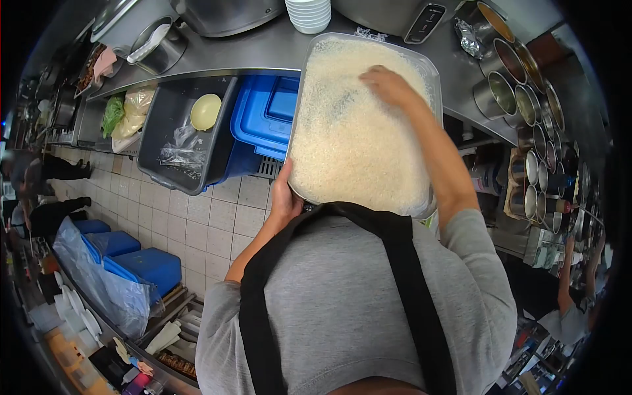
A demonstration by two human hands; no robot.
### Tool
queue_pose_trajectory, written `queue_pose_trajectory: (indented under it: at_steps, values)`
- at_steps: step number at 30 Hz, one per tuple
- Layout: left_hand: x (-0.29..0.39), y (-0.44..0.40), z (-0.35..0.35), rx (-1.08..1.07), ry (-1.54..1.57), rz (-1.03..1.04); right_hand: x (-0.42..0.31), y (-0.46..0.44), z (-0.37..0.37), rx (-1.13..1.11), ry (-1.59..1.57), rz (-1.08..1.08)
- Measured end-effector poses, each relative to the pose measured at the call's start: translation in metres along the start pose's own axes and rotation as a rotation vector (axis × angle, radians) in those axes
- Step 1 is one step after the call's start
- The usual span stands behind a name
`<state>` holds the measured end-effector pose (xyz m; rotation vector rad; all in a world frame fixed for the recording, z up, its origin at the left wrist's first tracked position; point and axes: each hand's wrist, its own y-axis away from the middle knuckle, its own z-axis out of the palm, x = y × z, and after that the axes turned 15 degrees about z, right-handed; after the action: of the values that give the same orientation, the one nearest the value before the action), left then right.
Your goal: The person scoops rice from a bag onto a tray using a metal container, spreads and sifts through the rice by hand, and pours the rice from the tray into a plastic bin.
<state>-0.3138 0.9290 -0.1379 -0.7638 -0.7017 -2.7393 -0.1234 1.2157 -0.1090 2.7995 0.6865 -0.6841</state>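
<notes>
A large clear plastic tub (437, 99) reaches from the steel counter to my chest. It holds a wide layer of pale cream grains (359, 155); whether they are rice or crumbs I cannot tell. A thin, greyish patch shows in the layer left of my right hand. My left hand (284, 197) grips the tub's near left corner from outside, its fingers partly hidden beneath. Over the far part of the grains my right hand (390, 86) reaches with fingers stretched out. Its fingertips are at the grains' surface, and no object shows in it.
Left of the tub are a blue lidded bin (266, 112) and a grey bin (148, 131) with a yellow bowl (206, 111). Stacked white bowls (309, 14) stand behind. Metal pots (495, 95) crowd the right side. Blue boxes (148, 263) sit behind left; other people are at both edges.
</notes>
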Motion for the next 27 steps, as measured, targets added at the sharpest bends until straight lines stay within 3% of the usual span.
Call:
queue_pose_trajectory:
  at_steps: [1, 2, 4, 5, 7, 8, 9, 11, 12, 14, 15, 17, 19, 22, 24, 27]
  values:
    - [-0.001, -0.002, -0.002, 0.000, 0.002, -0.001, 0.010, 0.008, -0.016, -0.009, 0.035, 0.030]
    - [-0.003, -0.004, -0.006, -0.005, 0.014, 0.004, 0.003, 0.028, -0.043, 0.003, 0.271, -0.032]
    - [-0.003, -0.004, -0.008, -0.007, 0.030, 0.007, -0.009, 0.064, -0.071, -0.213, 0.236, 0.110]
    - [-0.001, -0.003, -0.004, -0.005, 0.011, 0.014, -0.011, 0.074, -0.070, -0.215, 0.237, 0.113]
    - [0.000, -0.002, 0.001, -0.009, -0.012, 0.017, -0.014, 0.085, -0.069, -0.624, 0.026, 0.260]
    - [0.000, -0.001, 0.002, -0.001, -0.022, 0.021, -0.009, 0.080, -0.057, -0.541, 0.158, 0.099]
    - [0.000, -0.001, 0.002, 0.007, -0.033, 0.026, -0.002, 0.072, -0.040, -0.538, 0.154, 0.103]
    - [-0.002, -0.001, -0.001, 0.001, -0.024, 0.006, 0.009, 0.056, -0.013, -0.063, 0.022, -0.180]
    - [-0.003, -0.001, -0.003, -0.003, -0.009, -0.011, 0.005, 0.051, -0.010, -0.060, 0.017, -0.176]
    - [-0.004, -0.002, -0.008, -0.029, 0.002, -0.021, -0.008, 0.042, -0.004, 0.038, -0.016, 0.057]
    - [-0.004, -0.004, -0.008, -0.053, 0.021, -0.025, -0.019, 0.044, -0.007, 0.043, -0.015, 0.055]
    - [-0.002, 0.000, -0.002, -0.036, -0.016, -0.005, -0.050, 0.067, -0.020, -0.239, 0.162, -0.072]
    - [-0.002, -0.001, 0.002, -0.024, -0.053, 0.011, -0.065, 0.085, -0.015, -0.463, 0.110, -0.180]
    - [-0.004, -0.002, -0.004, -0.027, -0.062, 0.022, -0.057, 0.081, 0.005, -0.405, 0.104, -0.127]
    - [-0.005, -0.005, -0.010, -0.045, -0.018, -0.027, -0.028, 0.056, 0.013, 0.110, 0.110, -0.234]
    - [-0.003, -0.002, -0.003, -0.033, -0.022, -0.004, 0.009, 0.047, -0.014, 0.216, -0.044, -0.185]
